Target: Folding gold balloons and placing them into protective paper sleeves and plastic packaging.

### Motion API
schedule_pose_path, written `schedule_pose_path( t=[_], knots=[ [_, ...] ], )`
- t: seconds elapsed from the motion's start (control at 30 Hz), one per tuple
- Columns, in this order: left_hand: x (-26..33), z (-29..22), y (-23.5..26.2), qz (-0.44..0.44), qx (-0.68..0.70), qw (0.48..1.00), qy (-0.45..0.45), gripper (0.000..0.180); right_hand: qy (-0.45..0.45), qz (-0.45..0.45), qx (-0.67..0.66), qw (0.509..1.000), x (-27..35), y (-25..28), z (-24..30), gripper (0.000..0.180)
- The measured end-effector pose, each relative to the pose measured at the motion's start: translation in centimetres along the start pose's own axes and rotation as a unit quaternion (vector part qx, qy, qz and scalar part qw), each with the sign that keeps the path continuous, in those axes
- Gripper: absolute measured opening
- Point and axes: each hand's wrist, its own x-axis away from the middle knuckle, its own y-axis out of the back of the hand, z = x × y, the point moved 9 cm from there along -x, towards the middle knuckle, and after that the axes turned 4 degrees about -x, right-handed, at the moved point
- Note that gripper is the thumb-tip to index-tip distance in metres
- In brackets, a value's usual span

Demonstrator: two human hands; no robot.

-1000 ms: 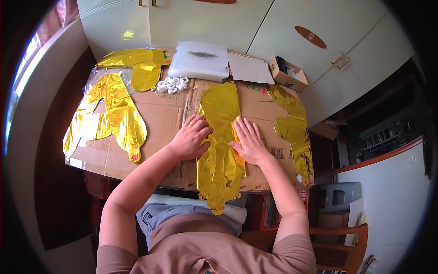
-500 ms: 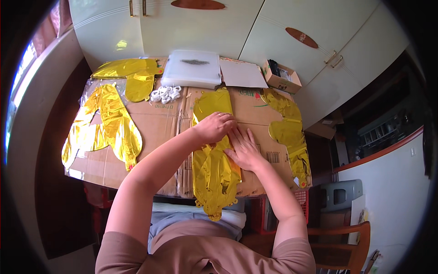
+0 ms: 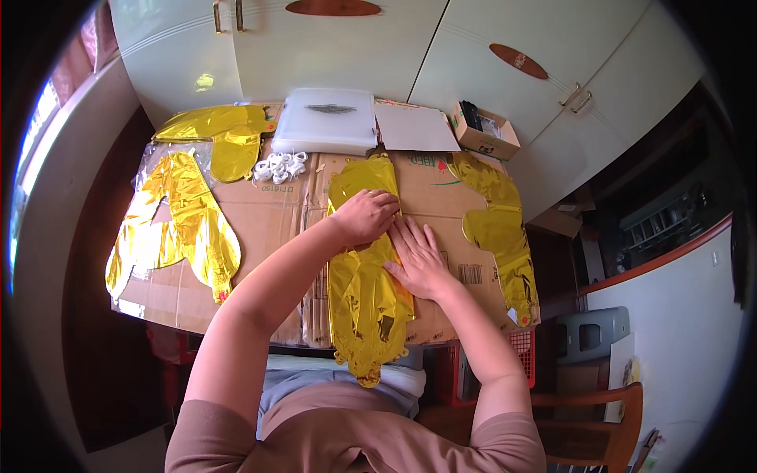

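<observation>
A flat gold foil balloon [image 3: 369, 296] lies lengthwise on the cardboard, its near end hanging past the table's front edge. My left hand [image 3: 367, 216] rests across the balloon, fingers bent and pinched together at its right edge. What lies under those fingertips is hidden. My right hand [image 3: 422, 256] is laid flat with fingers stretched out, partly on the balloon's right edge and partly on the cardboard [image 3: 441, 315]. Its fingertips almost meet those of my left hand.
Gold foil balloons lie at the left [image 3: 185, 213], back left [image 3: 236, 146] and right [image 3: 497, 225]. White string bundles [image 3: 280, 167] sit by a translucent plastic case [image 3: 327, 126]. A pale board [image 3: 418, 128] and small open box [image 3: 485, 134] stand behind. A wooden chair [image 3: 631, 426] is at right.
My view has shifted slightly. Both hands keep nearly the same places on the balloon, which still lies flat.
</observation>
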Motion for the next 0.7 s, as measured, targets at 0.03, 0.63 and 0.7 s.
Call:
schedule_pose_path(
  t=[0.03,0.63,0.7],
  knots=[
    [-0.1,0.3,-0.3,0.009,-0.004,1.000,0.006,0.033,0.001,0.000,0.000,1.000,0.0,0.0,0.0,0.080],
    [-5.0,6.0,-1.4,0.022,-0.051,0.994,0.098,0.036,0.003,-0.024,0.002,1.000,0.2,0.9,0.3,0.077],
    [-4.8,6.6,-1.5,0.011,-0.050,0.994,0.100,0.036,0.002,-0.020,0.002,1.000,0.1,1.0,0.5,0.078]
  ],
)
